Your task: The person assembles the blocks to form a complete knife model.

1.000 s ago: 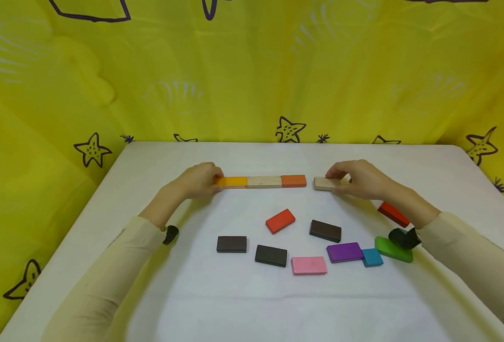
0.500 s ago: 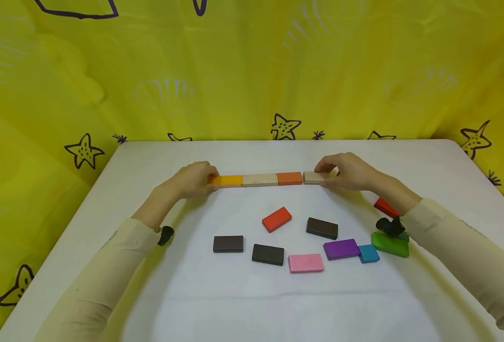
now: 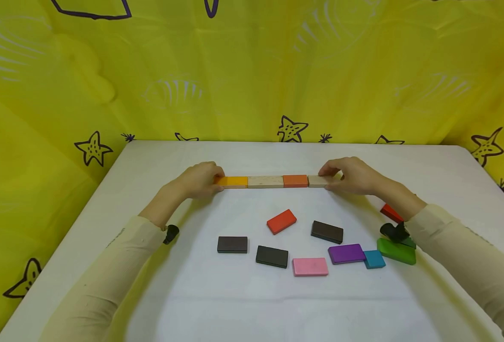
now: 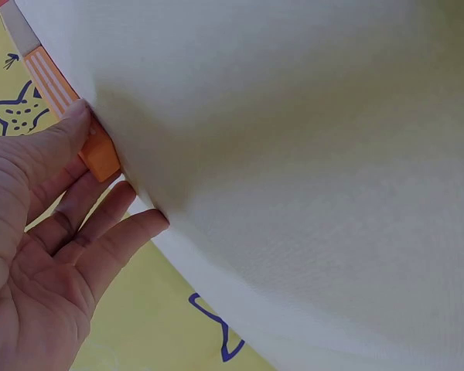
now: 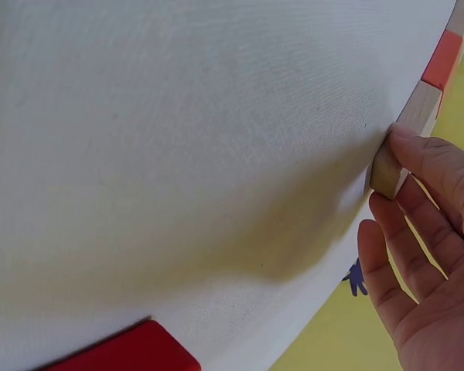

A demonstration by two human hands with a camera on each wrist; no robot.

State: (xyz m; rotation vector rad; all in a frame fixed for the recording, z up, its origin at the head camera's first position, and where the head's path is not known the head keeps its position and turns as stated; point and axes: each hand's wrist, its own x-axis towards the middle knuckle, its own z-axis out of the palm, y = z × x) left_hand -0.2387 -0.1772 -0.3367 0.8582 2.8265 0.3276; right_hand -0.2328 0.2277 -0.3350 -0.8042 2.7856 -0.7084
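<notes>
A straight row of flat blocks runs left to right across the table in the head view. At its left end my left hand point(image 3: 199, 180) pinches the yellow-orange block point(image 3: 233, 182) between thumb and fingers. Beside that lie a plain wooden block point(image 3: 265, 182) and an orange block point(image 3: 295, 181). My right hand point(image 3: 354, 176) pinches another plain wooden block point(image 3: 316, 181) at the right end, its left side right at the orange block. The right wrist view shows the thumb on the near side of this wooden block point(image 5: 419, 112) and fingers behind it.
Nearer me lie a red block point(image 3: 281, 221), several dark blocks point(image 3: 232, 244), a pink block point(image 3: 310, 267), a purple block point(image 3: 346, 254), a blue block point(image 3: 374, 259) and a green block point(image 3: 396, 251). Another red block point(image 3: 391, 212) is partly under my right forearm. A yellow curtain point(image 3: 252, 71) hangs behind.
My right hand has slid its wooden block leftward, closing the gap to the orange block. My left hand keeps its hold on the yellow-orange block. The head view shifted slightly and came back.
</notes>
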